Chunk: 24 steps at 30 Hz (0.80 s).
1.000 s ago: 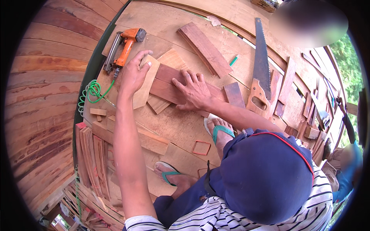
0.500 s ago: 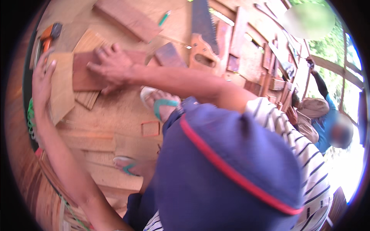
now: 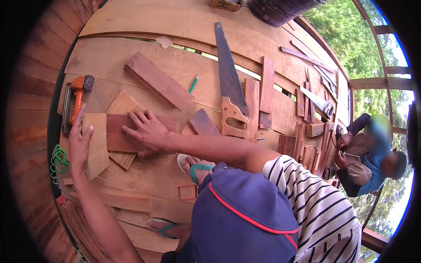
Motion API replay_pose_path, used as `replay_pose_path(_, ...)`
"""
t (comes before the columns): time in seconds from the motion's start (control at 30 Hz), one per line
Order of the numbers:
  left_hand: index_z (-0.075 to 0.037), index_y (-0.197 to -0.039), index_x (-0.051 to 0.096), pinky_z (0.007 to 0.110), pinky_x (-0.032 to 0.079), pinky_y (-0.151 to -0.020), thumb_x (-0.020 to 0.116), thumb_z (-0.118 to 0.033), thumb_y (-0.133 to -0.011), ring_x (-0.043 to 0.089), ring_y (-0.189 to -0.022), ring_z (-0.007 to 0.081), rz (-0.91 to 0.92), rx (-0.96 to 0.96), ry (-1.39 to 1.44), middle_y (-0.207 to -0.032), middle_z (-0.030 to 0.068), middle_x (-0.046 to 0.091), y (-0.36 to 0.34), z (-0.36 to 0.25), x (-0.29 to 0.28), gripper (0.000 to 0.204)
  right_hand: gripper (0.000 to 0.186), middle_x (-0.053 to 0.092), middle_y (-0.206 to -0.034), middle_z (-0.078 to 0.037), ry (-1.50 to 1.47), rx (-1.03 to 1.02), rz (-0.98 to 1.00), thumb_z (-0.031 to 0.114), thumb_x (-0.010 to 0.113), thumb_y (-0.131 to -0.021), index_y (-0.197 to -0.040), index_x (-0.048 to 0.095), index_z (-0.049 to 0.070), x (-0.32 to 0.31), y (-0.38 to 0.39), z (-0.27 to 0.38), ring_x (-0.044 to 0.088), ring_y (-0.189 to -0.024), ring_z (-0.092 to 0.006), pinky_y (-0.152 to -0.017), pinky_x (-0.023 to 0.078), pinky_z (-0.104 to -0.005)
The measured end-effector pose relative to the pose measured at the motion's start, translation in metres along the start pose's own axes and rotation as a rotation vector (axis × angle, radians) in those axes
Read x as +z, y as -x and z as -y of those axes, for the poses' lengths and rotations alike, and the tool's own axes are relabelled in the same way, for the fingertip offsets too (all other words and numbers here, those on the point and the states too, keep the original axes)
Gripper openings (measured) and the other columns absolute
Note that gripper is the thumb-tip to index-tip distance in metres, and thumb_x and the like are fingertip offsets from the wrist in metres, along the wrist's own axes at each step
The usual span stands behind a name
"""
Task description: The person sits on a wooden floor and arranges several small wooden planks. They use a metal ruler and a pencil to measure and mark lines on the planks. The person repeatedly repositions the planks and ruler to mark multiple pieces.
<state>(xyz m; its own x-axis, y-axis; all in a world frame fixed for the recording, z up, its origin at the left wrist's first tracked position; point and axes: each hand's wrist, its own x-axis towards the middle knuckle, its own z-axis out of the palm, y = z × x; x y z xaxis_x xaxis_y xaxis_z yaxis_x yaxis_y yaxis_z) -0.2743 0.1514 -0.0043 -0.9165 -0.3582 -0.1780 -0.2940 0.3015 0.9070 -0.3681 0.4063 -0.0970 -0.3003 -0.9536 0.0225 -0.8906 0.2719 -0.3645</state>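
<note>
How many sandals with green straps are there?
2. One sandal is just below the right forearm in the picture; the other sandal is lower, left of the blue cap. Others could be hidden.

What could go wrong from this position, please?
The red-brown board lies across a pale board, so it might rock under the right hand. The left hand, close to the orange nail gun, could knock it. The large handsaw lies uncovered and might cut somebody passing.
</note>
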Motion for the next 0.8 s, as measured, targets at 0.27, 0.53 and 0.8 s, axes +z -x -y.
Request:
replay_pose_path(0.27,0.004,-0.142,0.052,0.032,0.046,-0.104,0.065,-0.005,-0.094,0.062,-0.114,0.0186,0.092,-0.168,-0.082,-0.124,0.0124,0.067,0.032,-0.010,-0.010,0.051,0.109,0.034,-0.157,-0.028,0.000,0.038,0.025,0.063,0.083,-0.065,-0.155,0.043,0.018,-0.004,0.000,0.003,0.033,-0.145,-0.0402,-0.113,0.029,-0.0538)
replay_pose_path(0.53,0.004,-0.136,0.058,0.032,0.050,-0.096,0.063,-0.005,-0.094,0.064,-0.107,0.0164,-0.017,-0.183,-0.162,-0.121,0.0118,0.069,0.086,-0.004,-0.006,0.043,0.099,0.036,-0.156,-0.027,-0.017,0.049,0.018,0.060,0.082,-0.069,-0.152,0.047,0.018,-0.010,0.000,0.007,0.034,-0.145,-0.0392,-0.114,0.028,-0.0522)
replay_pose_path(0.8,0.004,-0.133,0.060,0.032,0.051,-0.092,0.059,-0.005,-0.098,0.065,-0.102,0.0147,-0.119,-0.177,-0.107,-0.113,0.0116,0.072,0.092,0.005,0.007,0.037,0.101,0.035,-0.155,-0.026,-0.034,0.053,0.020,0.057,0.084,-0.067,-0.153,0.046,0.019,-0.008,-0.002,0.005,0.032,-0.146,-0.0410,-0.114,0.028,-0.0548)
